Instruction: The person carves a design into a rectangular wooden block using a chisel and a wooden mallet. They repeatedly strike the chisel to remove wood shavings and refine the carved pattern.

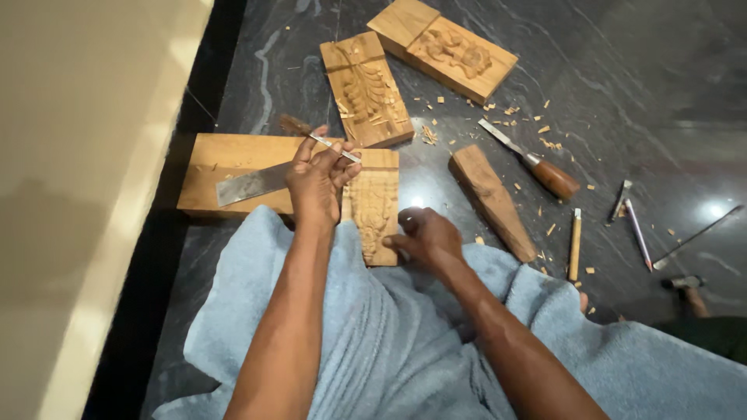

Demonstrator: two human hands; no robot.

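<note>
Left hand (317, 175) is gripping a thin carving chisel (331, 145), fingers closed round the metal shank, wooden handle sticking out up-left. Tip is sitting over the top edge of the carved wood block (373, 206).

Right hand (426, 237) is pinching the block's lower right edge, fingers curled, holding it steady against the blue towel (366, 342) over the lap. Block is lying flat on the dark stone floor (622, 70), touching a larger plain plank (226, 159) on its left; a flat steel blade (250, 183) is resting on that plank.

Step, as I'm reading it: relief carving on the leaf pattern, chisel being positioned rather than driven. Next cut is probably needing the tip seated in the pattern and the block kept pinned so it isn't sliding.

Lying around: two more carved panels (366, 89) (451, 50) further up, a tapered wooden wedge (492, 201), a brown-handled chisel (533, 162), slim tools (574, 243) to the right, chips scattered.
</note>
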